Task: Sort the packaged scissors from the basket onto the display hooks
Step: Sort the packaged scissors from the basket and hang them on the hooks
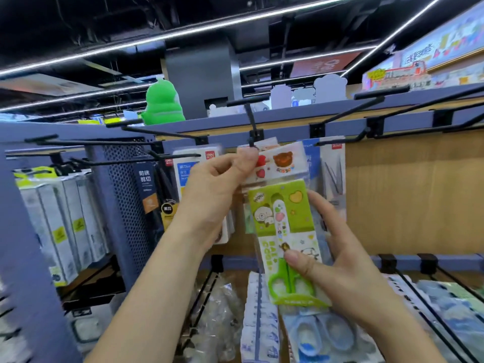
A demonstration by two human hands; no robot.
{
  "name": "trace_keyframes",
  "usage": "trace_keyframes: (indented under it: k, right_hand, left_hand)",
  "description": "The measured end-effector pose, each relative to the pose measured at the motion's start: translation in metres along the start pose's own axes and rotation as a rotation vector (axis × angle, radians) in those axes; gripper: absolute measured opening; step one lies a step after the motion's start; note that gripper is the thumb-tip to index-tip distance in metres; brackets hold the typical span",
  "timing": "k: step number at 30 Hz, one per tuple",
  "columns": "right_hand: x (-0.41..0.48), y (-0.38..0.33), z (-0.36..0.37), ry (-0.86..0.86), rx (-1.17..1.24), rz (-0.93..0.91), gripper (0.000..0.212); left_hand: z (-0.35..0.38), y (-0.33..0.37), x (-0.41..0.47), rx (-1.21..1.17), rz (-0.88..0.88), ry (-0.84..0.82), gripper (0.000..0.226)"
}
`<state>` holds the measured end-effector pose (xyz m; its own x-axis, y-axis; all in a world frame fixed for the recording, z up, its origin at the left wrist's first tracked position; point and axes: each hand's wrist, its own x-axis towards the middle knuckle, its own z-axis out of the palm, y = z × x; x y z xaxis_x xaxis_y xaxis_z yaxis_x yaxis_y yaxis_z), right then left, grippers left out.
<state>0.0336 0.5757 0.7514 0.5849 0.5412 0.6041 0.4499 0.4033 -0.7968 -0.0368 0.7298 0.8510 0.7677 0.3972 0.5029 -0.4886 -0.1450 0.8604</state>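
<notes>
- My left grip (217, 189) is raised to the top row. Its thumb and forefinger are pinched together on the top edge of a white pack (281, 161) printed with a brown bear and red hearts.
- That pinch sits just under the tip of the middle hook (252, 127), a black wire jutting from the blue rail (288, 119). I cannot tell whether the pack's hole is on the wire.
- My right grip (343, 265) is clamped on a green pack (277, 205), thumb pressed on the front just above the handles and fingers curled behind its right edge.
- The green pack is nearly upright in the air in front of the rack, and its top overlaps the lower edge of the white pack.
- Inside it are scissors (281, 226) with green handles at the bottom and a white sheath over the blades, which point up.
- Left of my left grip hang dark packs (150, 189) and blue-label packs (188, 163), partly hidden by my hand.
- Further left, on the side panel, a row of grey packs (60, 221) with yellow labels hangs from other hooks.
- Just right of the white pack hang pale packs (332, 169), and beyond them is the wood panel (408, 195).
- Below my right grip, a pack of blue scissors (319, 334) hangs on the lower row.
- A green plush (162, 103) sits on top of the rack.
</notes>
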Motion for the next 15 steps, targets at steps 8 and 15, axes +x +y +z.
trace_keyframes:
  k: [8,15]
  right_hand:
    - [0.006,-0.013,0.022,-0.062,0.052,-0.059,0.061]
    - [0.009,-0.014,0.033,-0.082,0.172,0.003,0.052]
  left_hand:
    - [-0.003,0.019,-0.012,0.096,0.424,0.212,0.008]
    - [-0.011,0.027,0.000,0.054,0.167,0.183,0.010]
